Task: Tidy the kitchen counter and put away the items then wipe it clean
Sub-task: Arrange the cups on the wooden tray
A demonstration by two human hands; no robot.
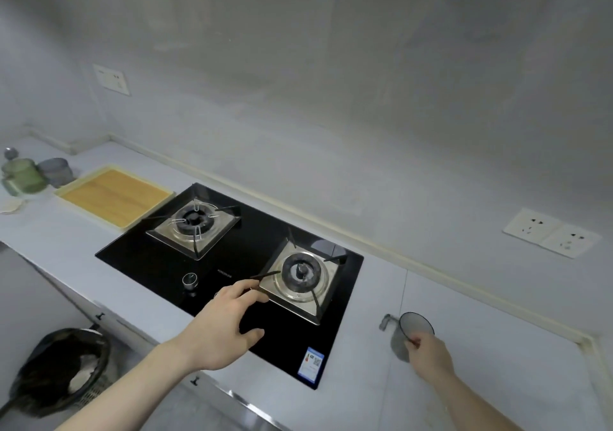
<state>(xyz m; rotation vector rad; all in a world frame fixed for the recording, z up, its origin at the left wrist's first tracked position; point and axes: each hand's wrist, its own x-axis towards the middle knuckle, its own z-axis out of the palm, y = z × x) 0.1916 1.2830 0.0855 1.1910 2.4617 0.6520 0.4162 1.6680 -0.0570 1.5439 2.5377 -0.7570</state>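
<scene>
A grey translucent cup (406, 329) with a side handle stands on the pale counter (481, 347) right of the black gas hob (229, 275). My right hand (429, 356) pinches the cup's near rim between thumb and fingers. My left hand (225, 321) hovers over the hob's front edge, fingers spread and relaxed, holding nothing, with its fingertips near the right burner (300, 275). At the far left of the counter stand a green cup (25, 175) and another grey cup (56, 170).
A wooden tray (114, 195) with a cream rim lies left of the hob. A pale crumpled scrap (11, 205) lies at the left edge. A bin with a black bag (61, 371) stands on the floor below. Wall sockets (550, 231) sit at the right.
</scene>
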